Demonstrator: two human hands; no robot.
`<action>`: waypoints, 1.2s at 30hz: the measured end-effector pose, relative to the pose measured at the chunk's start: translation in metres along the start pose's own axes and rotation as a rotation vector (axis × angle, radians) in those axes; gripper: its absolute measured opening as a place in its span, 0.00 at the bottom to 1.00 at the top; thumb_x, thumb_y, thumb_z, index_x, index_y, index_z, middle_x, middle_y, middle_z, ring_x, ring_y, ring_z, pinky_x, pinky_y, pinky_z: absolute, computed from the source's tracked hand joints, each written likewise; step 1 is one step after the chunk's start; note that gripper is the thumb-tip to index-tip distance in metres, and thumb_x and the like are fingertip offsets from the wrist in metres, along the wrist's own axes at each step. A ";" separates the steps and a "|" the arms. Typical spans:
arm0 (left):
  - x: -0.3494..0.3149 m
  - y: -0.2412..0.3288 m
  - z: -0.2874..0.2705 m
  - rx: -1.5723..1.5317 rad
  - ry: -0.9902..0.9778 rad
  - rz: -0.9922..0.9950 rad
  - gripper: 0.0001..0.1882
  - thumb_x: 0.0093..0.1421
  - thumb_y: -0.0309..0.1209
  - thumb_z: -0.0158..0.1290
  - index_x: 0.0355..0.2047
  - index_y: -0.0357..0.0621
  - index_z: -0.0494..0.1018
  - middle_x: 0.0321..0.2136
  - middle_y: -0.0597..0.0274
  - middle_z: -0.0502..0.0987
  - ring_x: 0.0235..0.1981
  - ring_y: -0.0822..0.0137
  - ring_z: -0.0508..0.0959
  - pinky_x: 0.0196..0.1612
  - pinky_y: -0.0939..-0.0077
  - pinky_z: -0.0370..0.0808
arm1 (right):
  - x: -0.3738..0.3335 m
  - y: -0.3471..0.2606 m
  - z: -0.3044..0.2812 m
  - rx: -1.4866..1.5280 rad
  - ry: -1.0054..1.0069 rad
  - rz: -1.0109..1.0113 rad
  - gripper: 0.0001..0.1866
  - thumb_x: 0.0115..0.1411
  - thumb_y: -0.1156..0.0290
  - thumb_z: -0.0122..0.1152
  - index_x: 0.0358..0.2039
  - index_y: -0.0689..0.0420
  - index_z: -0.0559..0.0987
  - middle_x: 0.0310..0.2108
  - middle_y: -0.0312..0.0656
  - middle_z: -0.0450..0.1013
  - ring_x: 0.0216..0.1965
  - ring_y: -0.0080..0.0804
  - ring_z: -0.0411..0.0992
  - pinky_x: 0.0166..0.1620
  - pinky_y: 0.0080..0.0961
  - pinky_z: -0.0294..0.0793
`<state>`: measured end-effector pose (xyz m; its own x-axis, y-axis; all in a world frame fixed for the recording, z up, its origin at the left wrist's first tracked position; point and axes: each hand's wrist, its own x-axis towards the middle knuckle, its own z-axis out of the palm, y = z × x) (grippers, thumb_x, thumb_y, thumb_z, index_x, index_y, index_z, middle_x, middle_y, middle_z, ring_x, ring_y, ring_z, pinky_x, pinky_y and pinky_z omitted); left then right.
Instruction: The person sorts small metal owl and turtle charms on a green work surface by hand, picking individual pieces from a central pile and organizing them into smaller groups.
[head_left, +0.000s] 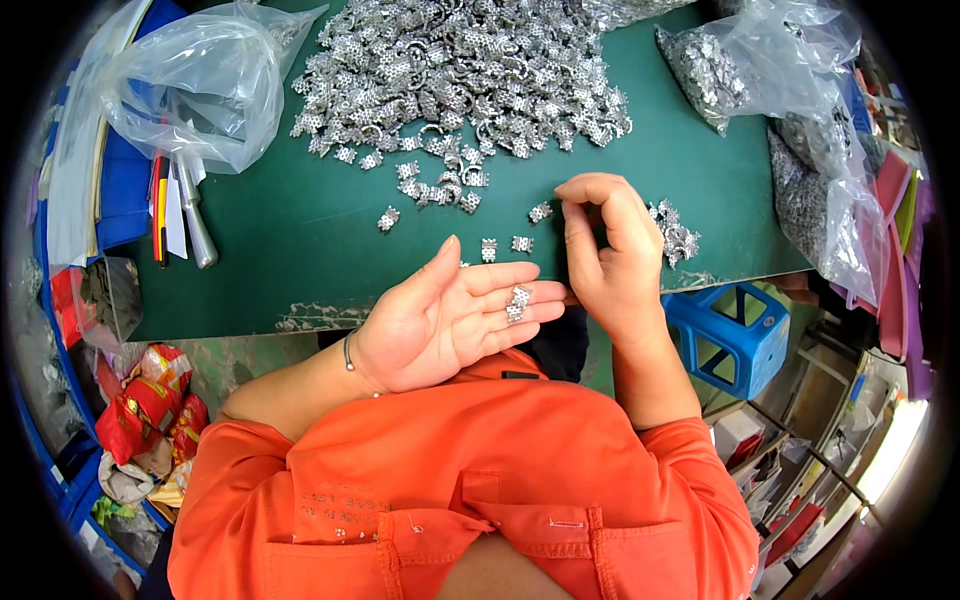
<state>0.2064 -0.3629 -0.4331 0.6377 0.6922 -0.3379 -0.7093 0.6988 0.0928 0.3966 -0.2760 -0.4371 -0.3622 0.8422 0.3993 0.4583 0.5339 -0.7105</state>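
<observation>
My left hand (430, 322) lies palm up just in front of the table edge, its fingers stretched out flat. Small silver metal link pieces (518, 302) with holes rest on those fingers. To its right, my right hand (622, 245) is curled over the edge, thumb and forefinger close together; whatever is between them cannot be made out. Several loose links (488, 250) lie on the table between the hands and the large heap of links (450, 75) farther back. Beside my right hand sits a small cluster of links (676, 236).
The green table (290, 225) has a worn front edge. Clear plastic bags (205, 85) and pens (160, 210) are at its left; bags filled with metal pieces (815, 190) stand at the right. A blue stool (735, 335) is below the table's right side, and red packages (150, 400) are at the lower left.
</observation>
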 end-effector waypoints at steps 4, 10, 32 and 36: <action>-0.001 0.001 0.000 0.010 0.009 -0.002 0.45 0.71 0.59 0.27 0.68 0.26 0.48 0.69 0.30 0.49 0.71 0.41 0.51 0.72 0.54 0.55 | -0.002 0.000 0.005 -0.053 -0.025 -0.034 0.12 0.49 0.84 0.67 0.34 0.60 0.76 0.31 0.43 0.76 0.32 0.43 0.74 0.35 0.34 0.74; 0.000 0.001 0.001 0.011 0.009 -0.006 0.44 0.71 0.59 0.27 0.68 0.26 0.48 0.69 0.30 0.49 0.71 0.41 0.51 0.72 0.54 0.55 | -0.005 0.001 0.005 0.013 0.016 0.022 0.11 0.50 0.84 0.68 0.32 0.59 0.77 0.29 0.41 0.76 0.31 0.40 0.74 0.34 0.32 0.74; -0.001 0.002 -0.002 0.027 -0.005 -0.030 0.43 0.72 0.58 0.27 0.67 0.24 0.50 0.68 0.28 0.48 0.71 0.40 0.52 0.71 0.54 0.57 | -0.008 0.006 -0.051 -0.075 -0.009 -0.009 0.07 0.51 0.86 0.62 0.29 0.60 0.77 0.31 0.43 0.78 0.34 0.40 0.77 0.39 0.31 0.76; -0.006 0.003 -0.002 0.050 0.023 -0.042 0.43 0.72 0.58 0.26 0.67 0.25 0.50 0.68 0.29 0.49 0.70 0.40 0.53 0.71 0.54 0.57 | -0.010 -0.002 -0.010 0.057 -0.089 -0.135 0.10 0.49 0.83 0.67 0.31 0.57 0.76 0.29 0.40 0.76 0.31 0.41 0.74 0.36 0.34 0.72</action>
<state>0.2000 -0.3657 -0.4322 0.6591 0.6581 -0.3640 -0.6659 0.7356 0.1243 0.4079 -0.2849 -0.4341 -0.4890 0.7518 0.4424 0.3548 0.6347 -0.6865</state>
